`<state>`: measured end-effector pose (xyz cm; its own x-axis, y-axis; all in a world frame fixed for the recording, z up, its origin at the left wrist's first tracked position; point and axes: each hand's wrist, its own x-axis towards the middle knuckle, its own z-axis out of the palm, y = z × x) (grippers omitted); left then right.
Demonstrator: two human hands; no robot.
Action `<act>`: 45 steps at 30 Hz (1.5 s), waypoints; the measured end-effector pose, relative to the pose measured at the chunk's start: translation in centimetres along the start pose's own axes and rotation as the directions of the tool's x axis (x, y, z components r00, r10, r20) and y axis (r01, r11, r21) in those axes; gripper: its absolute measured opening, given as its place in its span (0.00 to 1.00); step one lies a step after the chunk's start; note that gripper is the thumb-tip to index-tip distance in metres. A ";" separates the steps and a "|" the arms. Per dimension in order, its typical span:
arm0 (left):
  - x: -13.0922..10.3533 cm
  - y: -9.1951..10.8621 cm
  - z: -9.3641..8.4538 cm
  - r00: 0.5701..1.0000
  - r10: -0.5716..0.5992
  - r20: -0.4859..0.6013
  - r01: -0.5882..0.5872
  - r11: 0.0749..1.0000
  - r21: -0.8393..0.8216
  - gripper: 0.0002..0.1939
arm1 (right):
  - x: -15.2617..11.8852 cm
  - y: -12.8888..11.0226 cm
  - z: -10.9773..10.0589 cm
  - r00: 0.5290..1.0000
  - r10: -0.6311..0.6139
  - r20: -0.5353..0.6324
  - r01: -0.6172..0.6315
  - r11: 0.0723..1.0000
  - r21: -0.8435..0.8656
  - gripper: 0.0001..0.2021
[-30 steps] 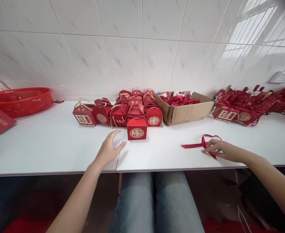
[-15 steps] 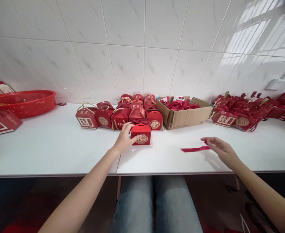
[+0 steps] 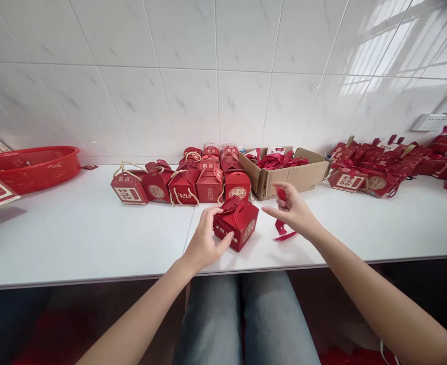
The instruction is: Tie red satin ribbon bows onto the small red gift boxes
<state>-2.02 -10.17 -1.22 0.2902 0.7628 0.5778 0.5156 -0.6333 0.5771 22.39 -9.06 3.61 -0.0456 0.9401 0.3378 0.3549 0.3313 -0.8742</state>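
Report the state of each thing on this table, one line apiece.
Front red box: closed, gripped by the left hand
Ribbon: held by the right hand, lower part loose
Cardboard box: open, ribbons inside
Red tub: upright, open-topped
Middle boxes: closed, standing grouped

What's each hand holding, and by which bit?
The left hand holds the nearest red box by its left side; the right hand holds a red ribbon by its upper part.

Bright tabletop [image 3: 94, 243] | window-shaped glare on upper-right tiles [image 3: 383, 50] | soft shadows | dim underneath | edges stretched
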 end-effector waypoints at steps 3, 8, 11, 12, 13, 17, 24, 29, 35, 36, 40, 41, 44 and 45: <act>0.1 -0.4 0.3 0.999 -0.035 -0.012 0.034 0.999 -0.025 0.25 | 2.1 -1.2 1.6 0.990 0.033 0.135 -0.021 0.996 -0.089 0.23; -0.9 -1.2 0.6 0.990 -0.141 -0.006 0.140 0.989 -0.042 0.25 | 4.6 -2.1 2.8 0.902 -0.022 0.430 0.104 0.980 -0.168 0.15; -1.8 -1.6 0.5 0.990 -0.105 -0.089 0.109 0.993 0.038 0.11 | 4.8 -2.2 3.5 0.873 -0.091 0.480 0.237 0.937 -0.255 0.09; -2.1 -1.6 0.4 0.992 -0.058 -0.113 0.065 0.996 0.068 0.05 | 4.7 -2.2 3.7 0.878 -0.105 0.468 0.264 0.920 -0.289 0.09; -2.3 -1.6 0.3 0.993 0.005 -0.116 0.007 0.995 0.096 0.03 | 4.7 -2.3 3.8 0.887 -0.116 0.446 0.277 0.908 -0.314 0.09; -2.7 -1.2 -0.6 0.967 0.254 -0.012 -0.251 0.960 0.122 0.07 | 5.4 -2.5 4.1 0.955 -0.104 0.276 0.184 0.942 -0.280 0.15; -3.2 0.2 -2.5 0.992 0.085 -0.093 -0.099 0.981 -0.167 0.05 | 9.5 0.9 2.1 0.993 0.052 -0.102 -0.086 0.929 -0.360 0.14; -3.0 0.3 -2.9 0.926 -0.378 -0.020 0.328 0.829 -0.453 0.02 | 7.4 1.0 1.6 0.997 0.081 0.019 -0.071 0.946 -0.316 0.20; -2.0 1.6 -2.8 0.931 -0.355 0.086 0.356 0.830 -0.430 0.11 | 2.4 -1.9 3.7 0.906 -0.196 0.377 0.300 0.923 -0.242 0.15; -2.0 2.0 -2.8 0.931 -0.357 0.072 0.354 0.844 -0.403 0.13 | 2.0 -2.0 4.1 0.892 -0.207 0.401 0.338 0.895 -0.291 0.15; -2.5 3.0 -2.8 0.931 -0.359 0.070 0.360 0.863 -0.353 0.17 | 1.6 -1.7 4.9 0.880 -0.198 0.432 0.397 0.807 -0.438 0.15; -2.7 2.9 -2.8 0.929 -0.362 0.077 0.365 0.865 -0.345 0.17 | 1.6 -1.5 5.0 0.878 -0.201 0.434 0.402 0.801 -0.443 0.15; -3.1 2.6 -2.6 0.923 -0.382 0.045 0.378 0.878 -0.294 0.12 | 1.5 -1.4 5.0 0.880 -0.208 0.426 0.403 0.800 -0.444 0.16; -3.2 2.4 -2.6 0.919 -0.392 0.033 0.386 0.883 -0.267 0.11 | 1.5 -1.4 5.0 0.883 -0.205 0.422 0.399 0.800 -0.448 0.16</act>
<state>-3.73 -14.47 -0.16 0.0909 0.9539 0.2861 0.3517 -0.2995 0.8869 17.14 -7.71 3.61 -0.5067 0.7964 0.3302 0.6837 0.6045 -0.4087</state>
